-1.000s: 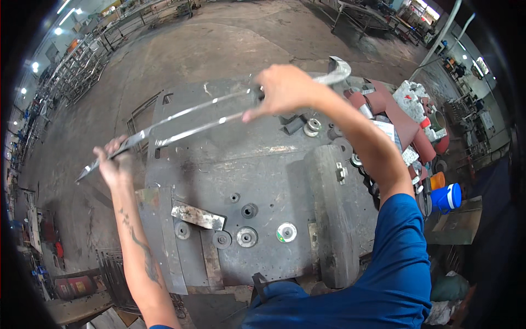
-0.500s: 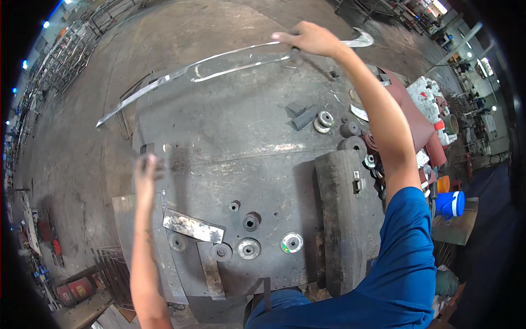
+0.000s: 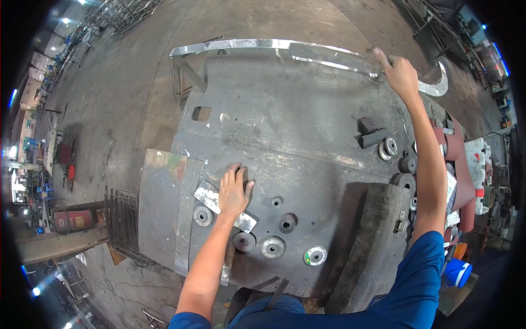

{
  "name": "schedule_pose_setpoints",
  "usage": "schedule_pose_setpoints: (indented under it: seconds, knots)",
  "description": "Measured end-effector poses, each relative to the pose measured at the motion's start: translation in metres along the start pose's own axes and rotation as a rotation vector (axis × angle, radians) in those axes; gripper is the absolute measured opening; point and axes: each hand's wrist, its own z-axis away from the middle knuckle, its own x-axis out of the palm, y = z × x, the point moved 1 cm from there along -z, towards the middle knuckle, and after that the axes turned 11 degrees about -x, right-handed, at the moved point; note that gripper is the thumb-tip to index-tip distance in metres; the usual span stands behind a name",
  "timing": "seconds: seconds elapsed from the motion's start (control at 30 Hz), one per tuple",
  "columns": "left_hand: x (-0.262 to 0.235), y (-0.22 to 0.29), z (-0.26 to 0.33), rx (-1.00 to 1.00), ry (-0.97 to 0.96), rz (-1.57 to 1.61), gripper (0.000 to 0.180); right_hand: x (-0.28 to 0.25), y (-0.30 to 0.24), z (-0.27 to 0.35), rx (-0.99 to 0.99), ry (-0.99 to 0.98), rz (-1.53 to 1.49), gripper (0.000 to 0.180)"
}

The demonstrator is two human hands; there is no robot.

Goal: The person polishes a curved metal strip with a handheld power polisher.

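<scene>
My right hand (image 3: 401,75) is closed around a long shiny metal bar (image 3: 257,43) at the far edge of the table. The bar ends in a curved hook past my hand, a narrow loop runs along it, and its left end bends down. My left hand (image 3: 234,192), fingers stretched out, lies over a patchy white metal strip (image 3: 207,193) and partly hides it. Near that hand are several discs: a grey disc (image 3: 203,216), a pale disc (image 3: 273,247), a dark round piece (image 3: 287,223) and a green-marked disc (image 3: 315,255).
A heavy dark steel block (image 3: 364,241) stands on the right of the metal table (image 3: 263,126). Beyond it lie a wheel (image 3: 388,147), a dark tube (image 3: 373,138) and brown sheets (image 3: 459,159). A blue bucket (image 3: 458,272) is at lower right, a wire rack (image 3: 121,219) at left.
The view has shifted, so the table appears farther right. My left hand has come from the table's left edge onto the patchy strip. My right hand still holds the bar.
</scene>
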Motion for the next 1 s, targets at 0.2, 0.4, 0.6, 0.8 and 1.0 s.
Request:
schedule_pose_setpoints:
  seconds: [0.2, 0.4, 0.6, 0.8, 1.0]
  knots:
    - [0.005, 0.003, 0.0, -0.003, 0.021, 0.023, 0.044, 0.067, 0.006, 0.017, -0.008, 0.259, 0.116, 0.064]
    - [0.007, 0.003, 0.001, -0.013, 0.015, 0.037, 0.042, 0.133, 0.011, 0.044, -0.065, 0.189, 0.08, 0.056]
    - [0.007, 0.001, 0.001, -0.017, 0.024, 0.024, 0.042, 0.172, 0.019, 0.076, -0.272, -0.017, -0.161, 0.052]
    - [0.005, 0.002, 0.0, -0.021, 0.031, 0.014, 0.041, 0.202, 0.033, 0.067, -0.148, -0.021, -0.231, 0.045]
    - [0.018, 0.014, -0.004, 0.029, 0.004, 0.055, 0.041, 0.196, 0.076, 0.043, 0.064, -0.442, -0.284, 0.058]
